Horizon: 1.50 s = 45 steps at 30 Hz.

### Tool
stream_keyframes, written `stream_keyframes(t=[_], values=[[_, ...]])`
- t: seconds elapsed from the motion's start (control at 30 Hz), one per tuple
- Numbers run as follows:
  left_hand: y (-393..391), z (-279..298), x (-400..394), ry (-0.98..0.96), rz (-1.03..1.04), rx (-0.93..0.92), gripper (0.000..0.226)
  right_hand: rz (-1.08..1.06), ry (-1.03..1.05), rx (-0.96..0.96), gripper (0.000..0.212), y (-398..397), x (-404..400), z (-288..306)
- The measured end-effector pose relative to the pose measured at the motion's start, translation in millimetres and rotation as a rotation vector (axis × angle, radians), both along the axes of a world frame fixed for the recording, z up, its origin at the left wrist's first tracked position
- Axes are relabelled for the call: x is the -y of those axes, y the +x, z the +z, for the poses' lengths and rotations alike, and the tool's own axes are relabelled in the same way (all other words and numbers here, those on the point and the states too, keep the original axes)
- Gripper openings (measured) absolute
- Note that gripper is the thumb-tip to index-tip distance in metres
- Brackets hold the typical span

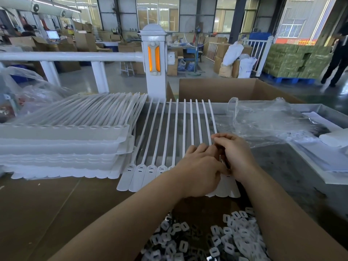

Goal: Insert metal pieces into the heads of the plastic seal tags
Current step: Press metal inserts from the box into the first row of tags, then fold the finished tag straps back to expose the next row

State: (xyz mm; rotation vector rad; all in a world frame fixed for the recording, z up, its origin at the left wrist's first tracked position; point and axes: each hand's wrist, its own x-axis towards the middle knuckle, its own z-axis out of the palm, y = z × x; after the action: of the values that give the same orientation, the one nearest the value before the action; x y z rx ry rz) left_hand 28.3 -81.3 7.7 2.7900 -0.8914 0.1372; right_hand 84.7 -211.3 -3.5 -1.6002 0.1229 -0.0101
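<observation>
Nearest me, the loose pieces (216, 240) lie heaped on the counter (56, 213), close enough to my forearms that a careless sweep could scatter them. Beyond, my left hand (199, 172) rests fingers-down on the tags (150, 170), while my right hand (235, 157) pinches something small and dark at a head. If it tilts, I judge it could jam or drop among the strips.
</observation>
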Motion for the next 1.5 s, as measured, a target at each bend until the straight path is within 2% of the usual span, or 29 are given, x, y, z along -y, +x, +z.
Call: stream_keyframes(t=[0.53,0.67,0.77,0.83,0.97,1.07,1.13,1.27,1.37,1.5], values=[[-7,-11,-9,0.027,0.034,-0.029,0.044,0.015,-0.108,0.049,0.013,-2,-2,0],[-6,-14,-10,0.044,0.035,-0.066,0.044,-0.001,-0.123,0.060,0.014,-1,-3,-1],[-3,-11,-12,0.058,0.034,-0.178,0.045,-0.009,-0.173,0.080,0.015,0,-3,-2],[-2,-9,-17,0.039,0.039,-0.256,0.059,-0.044,-0.236,0.099,0.014,2,-3,-2],[3,3,-46,0.014,0.140,-0.312,0.111,-0.107,-0.548,0.147,0.011,5,-2,-2],[6,8,-66,0.084,0.202,-0.386,0.127,-0.081,-0.800,0.095,0.019,3,-3,-2],[7,7,-70,0.115,0.219,-0.444,0.130,-0.069,-0.858,0.074,0.023,2,-4,-2],[5,9,-67,0.085,0.228,-0.495,0.118,-0.073,-0.776,0.023,0.022,2,-4,0],[4,11,-65,0.048,0.234,-0.489,0.111,-0.066,-0.562,0.018,0.022,2,-4,1],[3,12,-65,0.024,0.224,-0.480,0.099,-0.175,-0.447,0.212,0.023,0,-9,4]])
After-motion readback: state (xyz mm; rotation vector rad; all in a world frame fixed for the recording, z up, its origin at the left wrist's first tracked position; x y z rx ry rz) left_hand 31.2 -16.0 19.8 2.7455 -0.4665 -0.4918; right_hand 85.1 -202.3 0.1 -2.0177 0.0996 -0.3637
